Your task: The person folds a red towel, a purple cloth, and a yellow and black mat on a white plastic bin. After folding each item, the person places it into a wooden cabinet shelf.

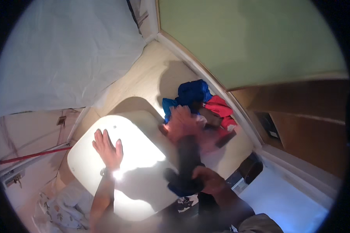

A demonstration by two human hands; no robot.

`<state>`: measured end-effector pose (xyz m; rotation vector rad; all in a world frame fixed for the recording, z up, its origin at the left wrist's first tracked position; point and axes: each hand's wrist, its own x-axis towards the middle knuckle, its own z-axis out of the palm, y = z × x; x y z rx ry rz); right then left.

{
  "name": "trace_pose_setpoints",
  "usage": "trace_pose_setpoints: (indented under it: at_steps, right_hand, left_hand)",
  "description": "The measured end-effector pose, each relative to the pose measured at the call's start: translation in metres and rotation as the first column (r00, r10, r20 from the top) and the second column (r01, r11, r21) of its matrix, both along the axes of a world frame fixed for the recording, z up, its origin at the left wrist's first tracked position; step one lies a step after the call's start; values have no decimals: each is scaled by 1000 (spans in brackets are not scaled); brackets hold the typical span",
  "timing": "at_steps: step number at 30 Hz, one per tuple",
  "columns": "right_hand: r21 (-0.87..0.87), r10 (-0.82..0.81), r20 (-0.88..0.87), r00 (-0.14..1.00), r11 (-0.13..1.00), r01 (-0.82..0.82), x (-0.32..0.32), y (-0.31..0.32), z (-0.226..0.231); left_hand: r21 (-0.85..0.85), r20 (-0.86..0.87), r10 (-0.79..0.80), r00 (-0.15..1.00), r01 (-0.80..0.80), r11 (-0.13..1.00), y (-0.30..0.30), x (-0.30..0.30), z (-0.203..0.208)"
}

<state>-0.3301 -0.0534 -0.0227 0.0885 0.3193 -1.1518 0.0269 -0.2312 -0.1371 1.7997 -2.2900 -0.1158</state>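
Note:
My left hand lies flat with its fingers spread on the white rounded tabletop, holding nothing. A bright patch of light falls around its wrist. To the right of the table's near part, my right hand is closed on a dark, soft-looking piece of cloth, blurred by motion. Beyond the cloth is a smeared reddish-brown shape; blur hides whether it is a hand or fabric. It overlaps a pile of clothes with a blue garment and a red garment on the pale floor.
A green panel and brown wooden shelving border the right side. White sheeting hangs at the far left. A red bar runs along the left, above patterned white fabric. A dark object sits at right.

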Motion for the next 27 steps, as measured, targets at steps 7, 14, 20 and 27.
trace_pose_setpoints:
  at_steps: [7,14,20,27]
  right_hand:
    - [109,297,-669,682,946,-305,98,40,-54]
    - [139,131,-989,-70,982,-129,144,89,-97]
    - [66,38,-960,-276,994,-92,176,81,-58]
    - [8,-14,-897,-441,999,-47,163,91,-104]
  left_hand:
    - [121,-293,5,956,32,992,47,4,57]
    - [295,-401,65,914,61,954,223,5,65]
    - [331,-507,291,811,-128,935,264,11,29]
    - [466,-723,517,459,-229,855,271,7,89]
